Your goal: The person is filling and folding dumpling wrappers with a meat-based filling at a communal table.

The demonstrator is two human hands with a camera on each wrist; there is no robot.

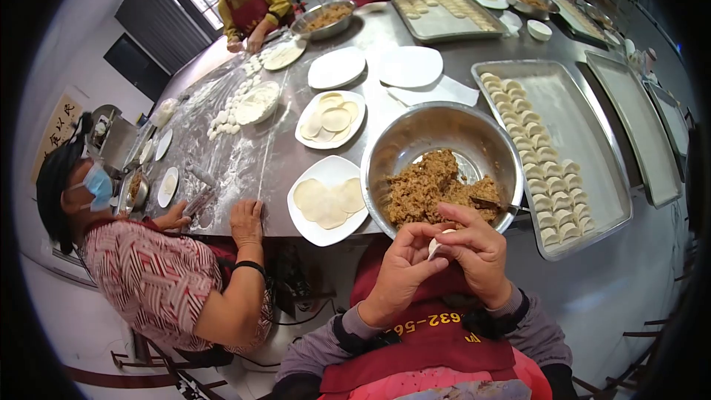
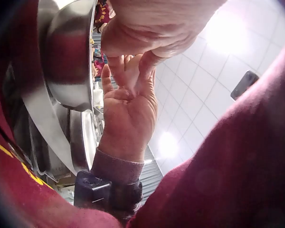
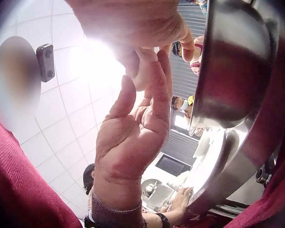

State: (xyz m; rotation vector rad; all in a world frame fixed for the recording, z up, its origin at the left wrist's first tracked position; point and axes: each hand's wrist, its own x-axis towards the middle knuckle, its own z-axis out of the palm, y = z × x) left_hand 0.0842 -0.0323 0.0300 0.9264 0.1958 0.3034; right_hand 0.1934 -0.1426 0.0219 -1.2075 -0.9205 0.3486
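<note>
In the head view my left hand (image 1: 400, 270) and right hand (image 1: 475, 258) meet in front of my apron, at the near rim of a steel bowl (image 1: 370, 178). Between them they pinch a small pale dumpling (image 1: 437, 243) with thumbs and fingers, partly hidden behind the fingertips. From below, the right wrist view shows the dumpling (image 3: 142, 78) at the fingertips of both hands. Brown minced filling (image 1: 433, 185) lies in the bowl, and a dark utensil handle (image 1: 507, 207) leans over its right side.
Right of the bowl, a metal tray (image 1: 592, 148) holds rows of finished dumplings (image 1: 544, 170). To the left stand plates of round wrappers (image 1: 326, 200), (image 1: 331, 117) beside floured dough pieces (image 1: 241, 104). A seated person (image 1: 170, 267) works close on the left; others stand across the table.
</note>
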